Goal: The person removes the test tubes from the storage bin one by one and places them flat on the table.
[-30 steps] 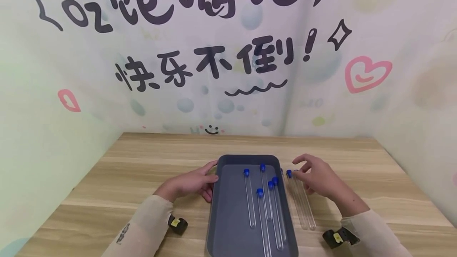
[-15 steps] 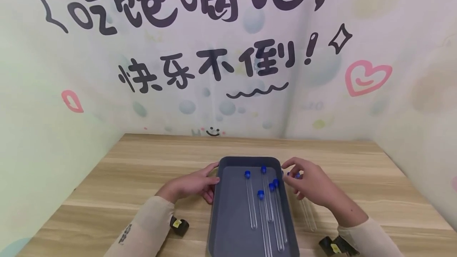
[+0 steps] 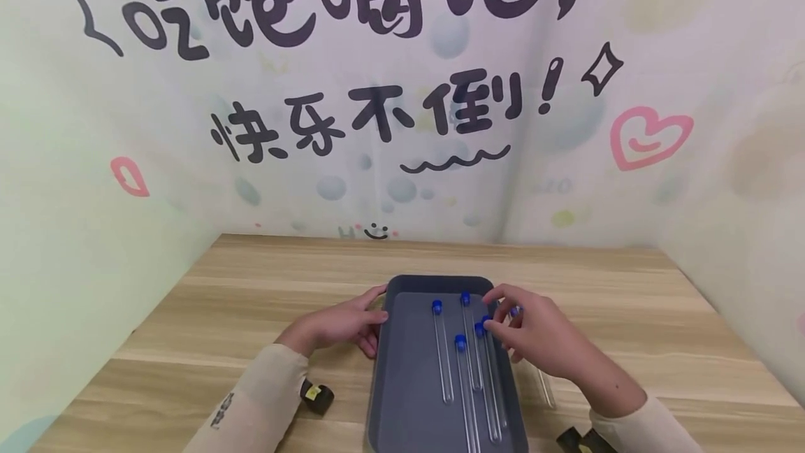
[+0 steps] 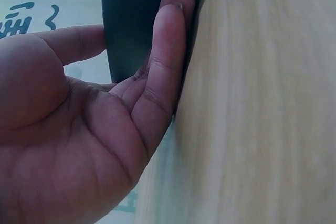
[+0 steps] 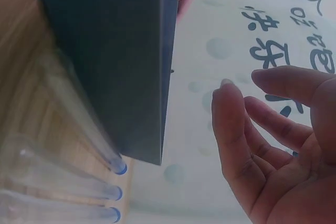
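A grey tray (image 3: pixel 402 383) stands on the wooden table, with several blue-capped clear test tubes (image 3: pixel 444 362) lying lengthwise in its right half. My left hand (image 3: pixel 339 325) holds the tray's left side, thumb over the rim; in the left wrist view its fingers (image 4: pixel 167 51) lie along the outer wall (image 4: pixel 128 24). Over the tray's right rim, my right hand (image 3: pixel 534 334) hovers with bent fingers, thumb and forefinger apart, holding nothing. It partly hides the tube caps there. More capped tubes (image 5: pixel 73 179) lie on the table along the tray's right side.
Black wrist-worn devices (image 3: pixel 316 397) sit by both cuffs. Behind the table (image 3: pixel 270 257) hangs a pale backdrop (image 3: pixel 352 180) with large black lettering and a pink heart. Pale walls close in the left and right sides.
My right hand has moved left, from above the loose tubes beside the tray to over the tray's right rim. The left hand keeps its hold on the tray.
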A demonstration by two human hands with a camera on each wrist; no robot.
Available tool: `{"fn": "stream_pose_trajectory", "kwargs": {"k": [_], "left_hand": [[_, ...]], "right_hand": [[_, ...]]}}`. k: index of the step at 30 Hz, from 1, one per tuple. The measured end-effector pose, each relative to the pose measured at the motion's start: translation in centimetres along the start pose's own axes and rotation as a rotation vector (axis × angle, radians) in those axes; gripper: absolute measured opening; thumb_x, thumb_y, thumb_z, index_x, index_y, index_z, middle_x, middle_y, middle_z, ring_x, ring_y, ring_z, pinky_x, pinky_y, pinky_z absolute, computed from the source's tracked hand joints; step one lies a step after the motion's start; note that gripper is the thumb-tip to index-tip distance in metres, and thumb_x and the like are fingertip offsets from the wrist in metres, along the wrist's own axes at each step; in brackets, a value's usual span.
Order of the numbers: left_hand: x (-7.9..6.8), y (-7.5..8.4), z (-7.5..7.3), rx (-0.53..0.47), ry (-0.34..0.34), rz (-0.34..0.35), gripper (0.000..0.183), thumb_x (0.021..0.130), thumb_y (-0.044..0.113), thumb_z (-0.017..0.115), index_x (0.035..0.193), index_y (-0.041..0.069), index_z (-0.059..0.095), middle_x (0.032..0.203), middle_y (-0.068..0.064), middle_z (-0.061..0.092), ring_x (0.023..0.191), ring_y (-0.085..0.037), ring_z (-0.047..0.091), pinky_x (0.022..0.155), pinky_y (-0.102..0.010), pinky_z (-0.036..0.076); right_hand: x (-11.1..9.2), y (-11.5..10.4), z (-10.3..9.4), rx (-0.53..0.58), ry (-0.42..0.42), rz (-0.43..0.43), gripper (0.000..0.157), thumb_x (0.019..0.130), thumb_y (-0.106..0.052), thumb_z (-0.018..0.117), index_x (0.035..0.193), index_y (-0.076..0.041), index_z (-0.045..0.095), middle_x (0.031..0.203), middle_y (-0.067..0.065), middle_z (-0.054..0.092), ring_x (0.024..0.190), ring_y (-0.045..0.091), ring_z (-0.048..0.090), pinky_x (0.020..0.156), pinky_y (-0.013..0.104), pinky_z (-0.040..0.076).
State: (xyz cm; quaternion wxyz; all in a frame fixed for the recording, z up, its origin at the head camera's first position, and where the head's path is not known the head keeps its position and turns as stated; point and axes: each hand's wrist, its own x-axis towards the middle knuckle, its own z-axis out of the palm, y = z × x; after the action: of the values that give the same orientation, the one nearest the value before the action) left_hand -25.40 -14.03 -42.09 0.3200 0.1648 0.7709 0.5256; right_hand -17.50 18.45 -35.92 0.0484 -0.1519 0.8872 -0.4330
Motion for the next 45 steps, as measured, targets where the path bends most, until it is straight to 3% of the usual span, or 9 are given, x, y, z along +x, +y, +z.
{"fn": "stream_pose_trajectory", "kwargs": {"k": [6, 20, 27, 45], "left_hand": [[0.0, -0.1, -0.1, -0.002, 0.011, -0.009, 0.067, 0.107, 0.022, 0.044, 0.162, 0.025, 0.006, 0.096, -0.017, 0.063, 0.075, -0.023, 0.064, 0.072, -0.037, 0.061], [0.0, -0.5, 0.1, -0.019, 0.001, 0.009, 0.067, 0.107, 0.022, 0.044, 0.162, 0.024, 0.005, 0.096, -0.016, 0.062, 0.074, -0.022, 0.064, 0.071, -0.036, 0.061], [0.1, -0.3, 0.2, -0.014, -0.011, -0.004, 0.069, 0.107, 0.023, 0.044, 0.162, 0.023, 0.002, 0.093, -0.015, 0.062, 0.074, -0.021, 0.064, 0.072, -0.035, 0.061], [0.0, -0.4, 0.0, -0.039, 0.002, -0.007, 0.066, 0.107, 0.023, 0.045, 0.162, 0.024, 0.008, 0.092, -0.016, 0.064, 0.073, -0.022, 0.065, 0.072, -0.035, 0.061]], "right_hand": [[0.1, -0.5, 0.4, -0.005, -0.019, -0.032, 0.029, 0.094, -0.011, 0.067, 0.122, -0.005, 0.06, 0.091, 0.009, 0.063, 0.062, 0.023, 0.064, 0.05, 0.032, 0.058], [2.1, -3.3, 1.8, 0.02, -0.073, -0.018, 0.03, 0.095, -0.013, 0.068, 0.123, -0.007, 0.06, 0.092, 0.009, 0.063, 0.061, 0.022, 0.064, 0.054, 0.04, 0.059], [3.3, -3.6, 2.6, -0.01, -0.059, -0.032, 0.03, 0.095, -0.015, 0.068, 0.123, -0.009, 0.061, 0.09, 0.008, 0.063, 0.055, 0.02, 0.062, 0.054, 0.043, 0.058], [6.4, -3.7, 4.9, 0.052, -0.086, 0.02, 0.028, 0.096, -0.012, 0.066, 0.123, -0.007, 0.061, 0.093, 0.012, 0.065, 0.059, 0.019, 0.065, 0.055, 0.04, 0.06]]}}
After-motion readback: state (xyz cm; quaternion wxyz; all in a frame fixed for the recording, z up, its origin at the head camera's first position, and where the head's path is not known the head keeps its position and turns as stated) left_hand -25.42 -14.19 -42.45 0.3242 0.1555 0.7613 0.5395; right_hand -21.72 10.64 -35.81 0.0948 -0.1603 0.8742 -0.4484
